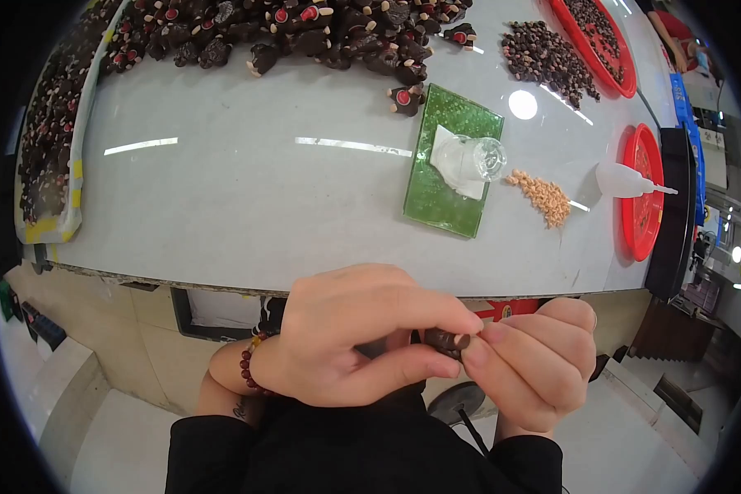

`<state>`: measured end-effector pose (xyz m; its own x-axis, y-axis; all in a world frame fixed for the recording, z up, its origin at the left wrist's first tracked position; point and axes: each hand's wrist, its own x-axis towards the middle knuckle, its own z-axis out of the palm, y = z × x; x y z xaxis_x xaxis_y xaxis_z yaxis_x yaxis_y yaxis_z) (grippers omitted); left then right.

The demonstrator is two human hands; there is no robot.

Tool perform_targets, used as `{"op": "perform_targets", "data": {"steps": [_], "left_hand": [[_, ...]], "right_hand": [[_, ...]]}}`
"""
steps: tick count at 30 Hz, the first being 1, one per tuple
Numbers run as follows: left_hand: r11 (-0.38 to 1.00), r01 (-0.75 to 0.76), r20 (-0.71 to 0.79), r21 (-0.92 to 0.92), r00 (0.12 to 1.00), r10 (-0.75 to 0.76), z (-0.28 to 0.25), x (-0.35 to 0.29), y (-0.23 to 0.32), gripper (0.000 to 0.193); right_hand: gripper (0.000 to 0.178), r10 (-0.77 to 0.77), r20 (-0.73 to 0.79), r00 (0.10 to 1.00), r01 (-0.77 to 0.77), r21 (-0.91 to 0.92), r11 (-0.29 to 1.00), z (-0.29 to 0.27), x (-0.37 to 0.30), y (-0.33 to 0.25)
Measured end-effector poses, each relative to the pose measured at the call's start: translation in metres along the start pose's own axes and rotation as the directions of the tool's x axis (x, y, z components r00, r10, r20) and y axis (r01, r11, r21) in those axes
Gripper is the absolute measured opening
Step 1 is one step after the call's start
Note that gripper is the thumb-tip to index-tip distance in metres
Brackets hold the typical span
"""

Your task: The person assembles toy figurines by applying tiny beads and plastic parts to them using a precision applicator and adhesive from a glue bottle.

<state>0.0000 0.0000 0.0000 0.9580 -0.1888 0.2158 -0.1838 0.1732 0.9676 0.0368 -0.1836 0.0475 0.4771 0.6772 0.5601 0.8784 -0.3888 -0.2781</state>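
Observation:
Just off the table's near edge, my left hand (346, 329) pinches a small dark brown figure part (446, 341) between thumb and fingertips. It has a pale beige spot at its right end. My right hand (543, 358) is closed, thumb and forefinger pressed together right against that end. Whatever sits between the right fingertips is too small to make out. On the table beyond my hands lies a green sheet (421, 193) bearing a white tissue (442, 146) and a clear plastic cup (469, 158). Beside it is a little heap of beige bits (546, 198).
Many dark brown figures with red and beige parts (329, 41) cover the table's far side. A long tray (49, 132) of them stands far left. At right are small dark pieces (543, 62), two red trays (634, 235) and a translucent squeeze bottle (622, 179).

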Motion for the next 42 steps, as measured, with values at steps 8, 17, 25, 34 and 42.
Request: {"op": "perform_targets", "data": {"steps": [8,17,25,34,42], "left_hand": [[0.976,-0.190,-0.130,0.103,0.971,0.203,0.008,-0.003,-0.006,0.016],[0.942,-0.187,-0.056,0.279,0.976,0.210,-0.010,-0.001,0.002,0.021],[0.459,0.421,-0.611,0.783,0.658,0.440,-0.197,-0.025,0.045,0.018],[-0.157,0.378,-0.311,0.912,0.889,0.336,-0.215,0.011,0.038,0.033],[-0.007,0.308,-0.302,0.951,0.937,0.177,-0.223,0.014,0.031,0.017]], "right_hand": [[0.025,0.076,0.053,0.996,-0.076,-0.001,0.997,0.000,0.001,-0.010],[0.022,0.011,-0.001,1.000,-0.011,0.095,0.995,0.008,0.007,0.000],[0.017,0.083,-0.026,0.996,-0.084,-0.037,0.996,-0.001,-0.015,0.029],[0.016,0.056,-0.035,0.998,-0.057,-0.017,0.998,0.002,-0.014,0.029],[0.016,0.098,-0.069,0.993,-0.101,-0.045,0.994,-0.006,-0.025,0.040]]}}
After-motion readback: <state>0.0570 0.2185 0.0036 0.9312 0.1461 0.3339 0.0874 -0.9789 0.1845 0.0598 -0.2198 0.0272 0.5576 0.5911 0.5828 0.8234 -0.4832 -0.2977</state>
